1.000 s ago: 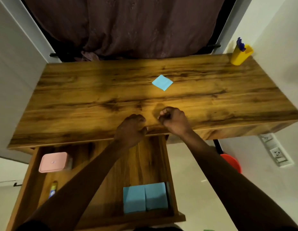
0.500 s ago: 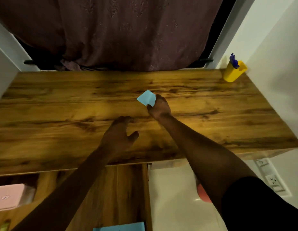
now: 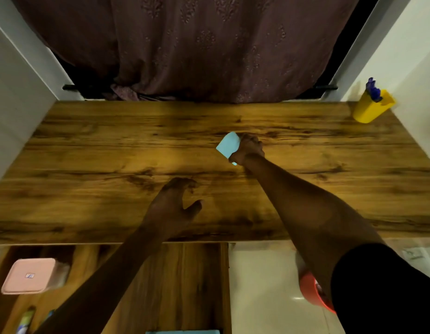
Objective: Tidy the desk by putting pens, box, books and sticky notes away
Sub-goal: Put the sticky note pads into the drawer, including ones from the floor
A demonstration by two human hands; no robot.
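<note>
My right hand (image 3: 248, 149) is clamped on the blue sticky notes (image 3: 228, 147) near the middle of the desk (image 3: 88, 153). The fingers are curled over the pad and the thumb is at its near corner. The pad sticks out toward nine o'clock from the hand and is tilted, not flat. I cannot tell if its lower corner touches the wood.

My left hand (image 3: 171, 206) is at about seven o'clock from the right one, well apart from it and closer to the front edge of the desk. It holds nothing: the fingers are loosely bent and the thumb is spread to the side. Whether the fingertips rest on the wood, I cannot tell.

At two o'clock, in the far corner by the wall, a yellow cup (image 3: 370, 109) stands with blue pens (image 3: 372, 89) in it.

Under the front edge the drawer (image 3: 197, 285) is open. Inside it, at eight o'clock, sits the pink box (image 3: 28, 276), and a blue thing (image 3: 182, 331) lies at six o'clock (the border of the picture cuts it). On the floor at five o'clock, partly behind my right arm, there is a red object (image 3: 310, 290).
</note>
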